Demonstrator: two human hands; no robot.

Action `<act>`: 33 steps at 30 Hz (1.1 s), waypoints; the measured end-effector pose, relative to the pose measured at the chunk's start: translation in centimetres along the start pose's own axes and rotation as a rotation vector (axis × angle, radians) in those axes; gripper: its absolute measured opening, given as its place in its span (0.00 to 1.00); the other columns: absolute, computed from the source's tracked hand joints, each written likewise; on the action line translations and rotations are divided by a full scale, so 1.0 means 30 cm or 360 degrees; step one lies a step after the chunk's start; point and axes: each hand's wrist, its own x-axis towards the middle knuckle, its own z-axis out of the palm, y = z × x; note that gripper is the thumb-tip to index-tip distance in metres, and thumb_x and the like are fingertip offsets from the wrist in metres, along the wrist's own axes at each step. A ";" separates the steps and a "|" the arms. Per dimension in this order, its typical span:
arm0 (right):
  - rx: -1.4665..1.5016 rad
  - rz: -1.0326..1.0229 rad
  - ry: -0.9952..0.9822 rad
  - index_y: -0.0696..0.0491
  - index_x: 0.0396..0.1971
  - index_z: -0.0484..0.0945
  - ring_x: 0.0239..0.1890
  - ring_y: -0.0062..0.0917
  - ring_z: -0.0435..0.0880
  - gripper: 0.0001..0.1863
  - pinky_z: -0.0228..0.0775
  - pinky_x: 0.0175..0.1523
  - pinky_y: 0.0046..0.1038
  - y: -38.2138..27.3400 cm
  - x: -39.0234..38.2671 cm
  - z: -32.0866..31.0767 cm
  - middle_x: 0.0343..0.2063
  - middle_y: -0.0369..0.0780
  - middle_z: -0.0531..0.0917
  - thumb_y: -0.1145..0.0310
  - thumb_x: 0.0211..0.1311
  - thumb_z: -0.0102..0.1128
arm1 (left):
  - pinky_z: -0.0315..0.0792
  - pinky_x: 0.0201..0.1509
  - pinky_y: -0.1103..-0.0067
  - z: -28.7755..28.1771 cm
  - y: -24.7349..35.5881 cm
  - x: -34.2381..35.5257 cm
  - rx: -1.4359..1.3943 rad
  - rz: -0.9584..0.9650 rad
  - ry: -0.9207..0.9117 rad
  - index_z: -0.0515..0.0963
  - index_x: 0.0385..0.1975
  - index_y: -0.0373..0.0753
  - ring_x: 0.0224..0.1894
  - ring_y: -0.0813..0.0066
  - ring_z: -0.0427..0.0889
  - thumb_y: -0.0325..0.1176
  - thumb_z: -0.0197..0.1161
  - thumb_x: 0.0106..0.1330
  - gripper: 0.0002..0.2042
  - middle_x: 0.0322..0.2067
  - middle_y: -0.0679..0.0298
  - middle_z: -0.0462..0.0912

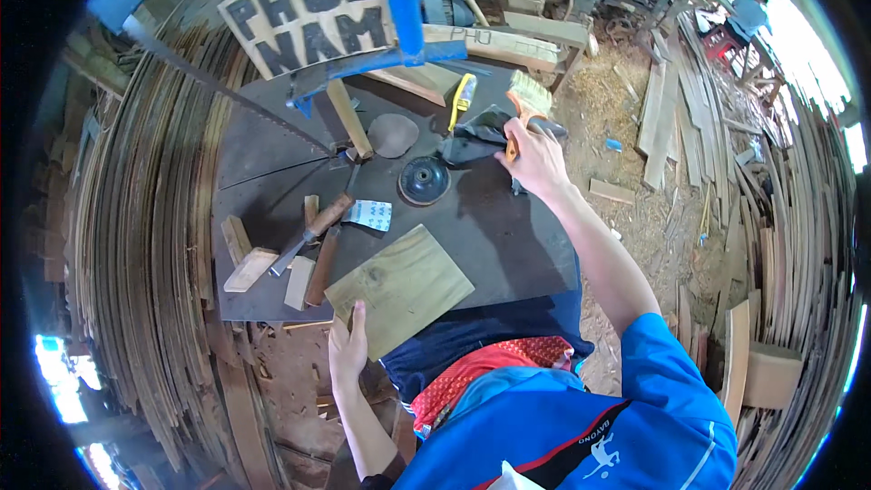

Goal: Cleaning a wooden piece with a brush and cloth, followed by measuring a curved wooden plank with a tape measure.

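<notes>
My left hand (349,338) grips the lower left edge of a flat wooden board (408,277) at the near edge of the dark worktable (517,254). My right hand (531,154) is closed on the orange handle of a paintbrush (528,95) with pale bristles, over a dark object (481,141) whose kind I cannot make out. A yellow-handled tool (463,95) lies just left of the brush. Nearby are a black round disc (424,180), a grey round pad (392,133), a printed paper piece (367,215), chisels (331,218) and small wooden blocks (249,269).
A thin upright saw blade (222,86) on a blue frame (408,9) crosses the table's left, beside a lettered sign (304,9). Stacked planks (136,218) line both sides. Loose boards (662,118) lie on the right floor. A seated person (748,14) is at upper right.
</notes>
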 end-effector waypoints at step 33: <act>0.1667 0.0521 0.0059 0.59 0.44 0.79 0.35 0.25 0.89 0.19 0.77 0.46 0.27 -0.142 -0.534 -0.125 0.27 0.45 0.89 0.59 0.85 0.45 | 0.69 0.70 0.60 0.040 0.105 0.154 0.0054 0.0331 0.0246 0.60 0.72 0.34 0.67 0.42 0.76 0.50 0.72 0.69 0.40 0.64 0.39 0.76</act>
